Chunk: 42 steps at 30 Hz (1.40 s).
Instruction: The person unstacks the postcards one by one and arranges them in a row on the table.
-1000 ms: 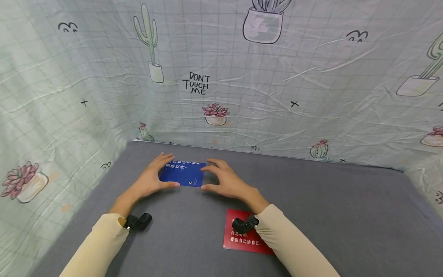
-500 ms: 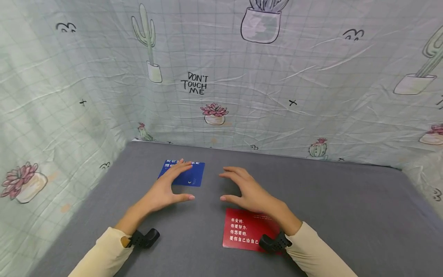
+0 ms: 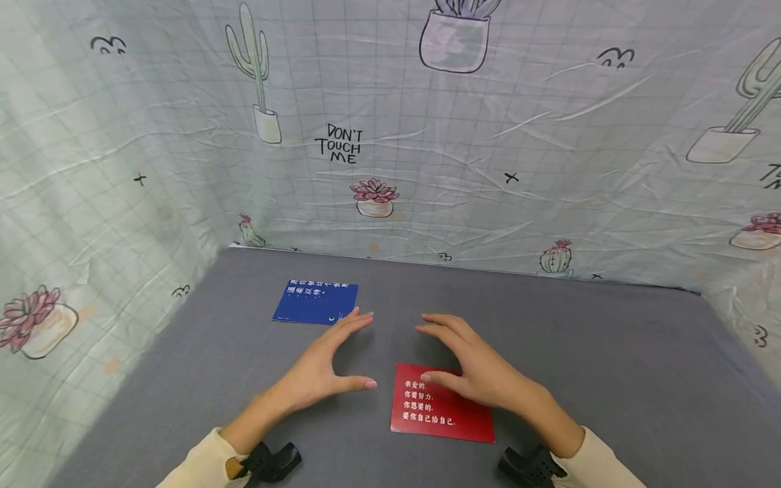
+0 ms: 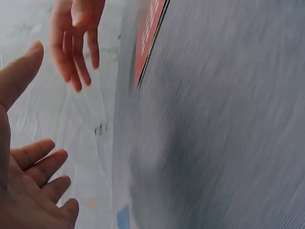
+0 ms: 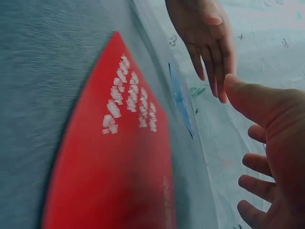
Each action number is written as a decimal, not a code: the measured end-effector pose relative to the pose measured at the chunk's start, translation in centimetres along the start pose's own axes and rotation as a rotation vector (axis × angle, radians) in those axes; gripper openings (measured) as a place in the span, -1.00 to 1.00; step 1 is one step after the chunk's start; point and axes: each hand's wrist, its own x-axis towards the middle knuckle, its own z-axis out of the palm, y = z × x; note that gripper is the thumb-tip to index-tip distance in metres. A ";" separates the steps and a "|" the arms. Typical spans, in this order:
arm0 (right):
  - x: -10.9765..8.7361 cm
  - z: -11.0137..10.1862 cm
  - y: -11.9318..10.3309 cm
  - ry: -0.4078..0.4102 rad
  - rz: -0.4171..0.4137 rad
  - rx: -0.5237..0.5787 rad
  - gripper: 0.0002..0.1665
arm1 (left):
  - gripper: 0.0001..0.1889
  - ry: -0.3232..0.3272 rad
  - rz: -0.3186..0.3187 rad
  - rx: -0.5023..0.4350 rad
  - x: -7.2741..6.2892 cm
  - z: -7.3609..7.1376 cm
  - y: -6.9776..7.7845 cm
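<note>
A blue card [image 3: 314,305] with white characters lies flat at the back left of the grey table. Nearer the front lies a red card [image 3: 439,417], also printed in white; the right wrist view shows this red card [image 5: 119,157] close up. My left hand [image 3: 320,369] is spread in the air between the two cards, its fingertips overlapping the blue card's near corner in the head view. Over the red card hovers my right hand [image 3: 488,369], thumb and fingers apart, covering the card's upper right part. Neither hand holds anything.
Grey cloth covers the table [image 3: 579,359]. Behind and at the left hangs a pale curtain [image 3: 427,149] printed with cacti, meeting the table's back edge. Each wrist carries a black strapped device [image 3: 271,464].
Both hands have left the blue card and come back toward the front right. The right hand is now above the red card. Both cards stay where they were.
</note>
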 end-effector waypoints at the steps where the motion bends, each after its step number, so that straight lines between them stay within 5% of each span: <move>1: -0.4 0.0 0.0 0.004 0.000 -0.001 -0.16 | -0.07 -0.009 0.013 0.007 -0.1 0.4 0.2; 7: -2.9 0.1 0.3 0.007 0.034 0.004 -0.12 | -0.01 -0.086 0.075 0.018 -1.0 2.9 1.1; 23: -7.7 1.3 0.8 0.018 0.154 0.076 -0.06 | 0.02 -0.199 -0.055 -0.060 -1.6 5.7 1.1; 37: -9.6 1.7 1.9 0.039 0.109 0.045 -0.05 | 0.02 -0.165 0.017 0.113 -1.7 7.0 1.1; 42: -9.6 1.9 2.0 0.042 0.094 0.022 -0.07 | -0.02 -0.139 -0.007 0.129 -1.7 7.2 1.0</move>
